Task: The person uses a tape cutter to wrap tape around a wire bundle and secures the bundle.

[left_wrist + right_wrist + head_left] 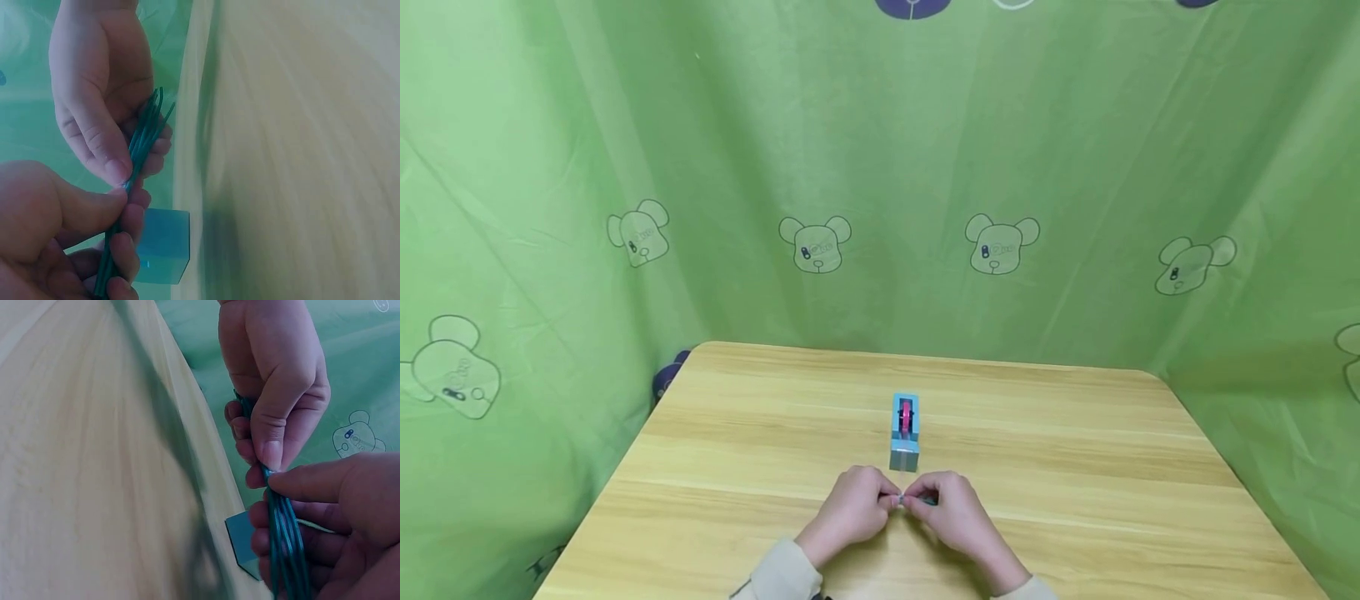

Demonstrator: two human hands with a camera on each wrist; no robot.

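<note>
A bundle of thin teal-green strands, which looks like a folded cord or cable, lies across both hands. My left hand pinches its middle between thumb and fingers. Close beside it my right hand pinches the same spot, the two thumb tips almost meeting. In the left wrist view the strands fan out loosely over the right hand's fingers. A blue tape dispenser with a pink core stands just beyond the hands. What looks like a clear strip of tape runs from its front towards the fingertips.
The wooden table has its far edge against a green curtain printed with bear heads. Curtain also hangs along the left and right sides.
</note>
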